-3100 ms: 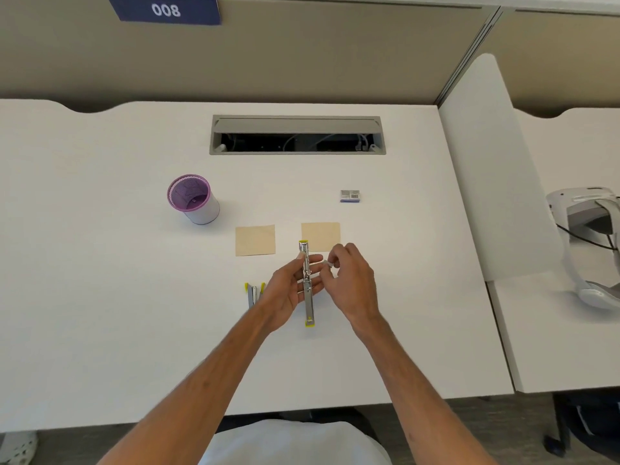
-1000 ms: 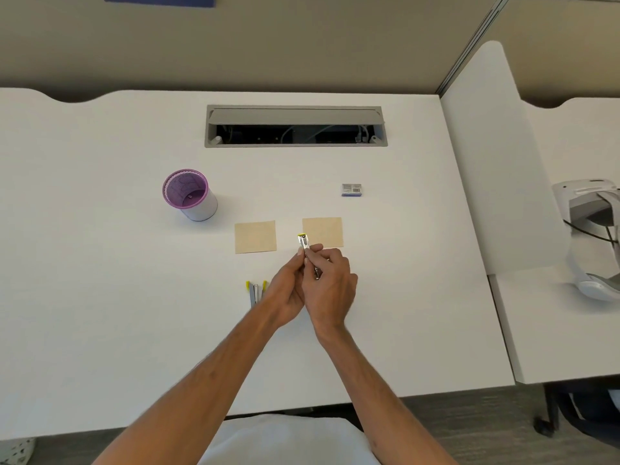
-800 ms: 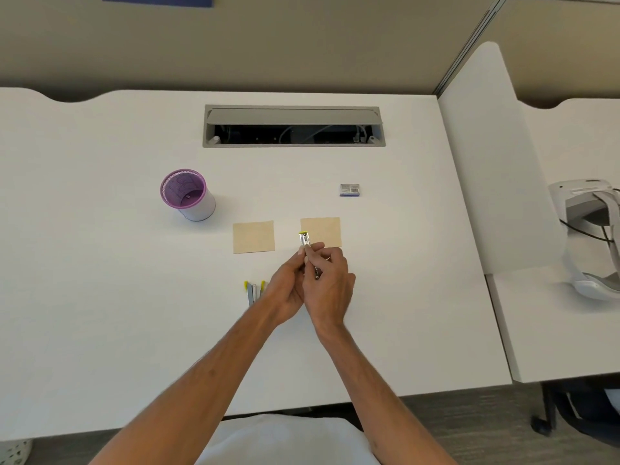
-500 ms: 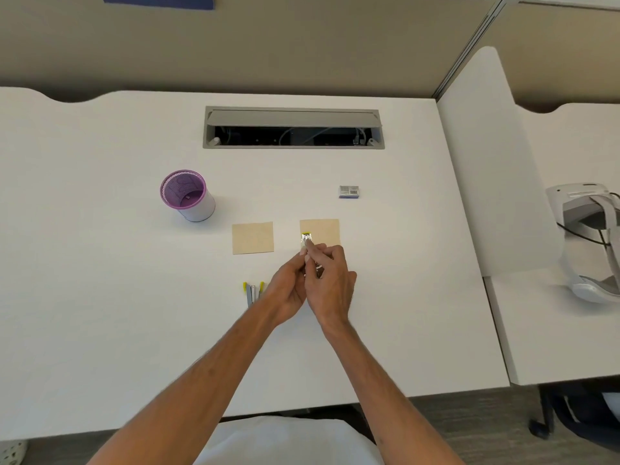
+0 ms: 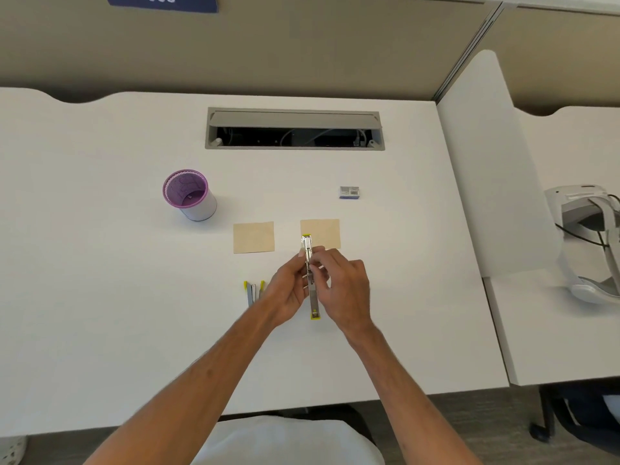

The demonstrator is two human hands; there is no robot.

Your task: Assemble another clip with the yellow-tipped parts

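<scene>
A stapler (image 5: 310,276) is gripped by the left hand (image 5: 288,290) above the bench (image 5: 100,263), steadied lengthwise. Its middle is pinched by the right hand (image 5: 342,290), perhaps for loading.

On the desk (image 5: 100,297), the cup (image 5: 190,195) stands left of two papers (image 5: 253,237); the box (image 5: 349,192) lies right, the tray (image 5: 294,128) behind.

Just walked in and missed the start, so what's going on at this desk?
A person at a white desk holds an opened metal stapler with yellow ends in both hands. The left hand grips its body while the right hand pinches at the middle of it. Another yellow-tipped stapler part lies left of the hands, with two tan sticky notes, a staple box and a purple mesh cup beyond.
</scene>
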